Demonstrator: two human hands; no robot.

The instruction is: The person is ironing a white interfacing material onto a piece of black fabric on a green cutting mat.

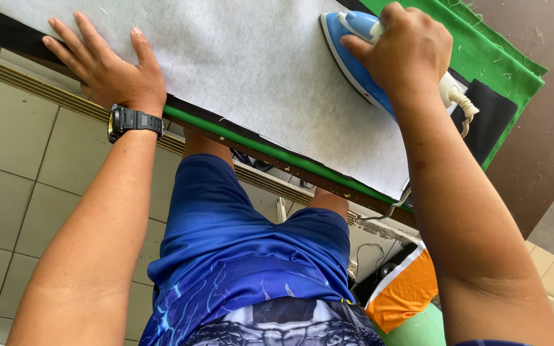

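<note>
Mid-press: right hand (pixel 411 48) grips the blue iron (pixel 354 57) on the white interfacing sheet (pixel 251 70); left hand (pixel 107 64) lies flat, fingers spread, pinning it. Next stroke needs a slow glide with that sheet kept taut on the tabletop (pixel 302 168).

Iron (pixel 354 61) handle hidden under right hand (pixel 411 48), white sheet (pixel 251 70) cut off by the far edge, bench (pixel 302 174) mostly covered, cord (pixel 463 106) end lost behind green cloth (pixel 501 64), orange item (pixel 405 288) partly behind right arm.
</note>
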